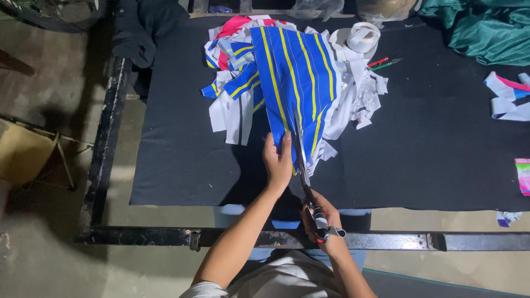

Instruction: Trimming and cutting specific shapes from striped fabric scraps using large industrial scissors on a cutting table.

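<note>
A long piece of blue cloth with yellow and white stripes [292, 77] lies lengthwise on the black table top [430, 149]. My left hand [277, 161] pinches its near end and holds it taut. My right hand [322, 221] grips the handles of large metal scissors [305, 171]. The blades point away from me and run into the cloth's near edge just right of my left hand. Under the striped piece lies a heap of white, blue and red fabric scraps [234, 83].
A roll of white tape [361, 36] and a red and a green pen [385, 63] lie behind the heap. Green cloth [486, 27] is bunched at the far right, with loose scraps [508, 99] below it. A black metal frame rail [386, 240] runs along the near edge.
</note>
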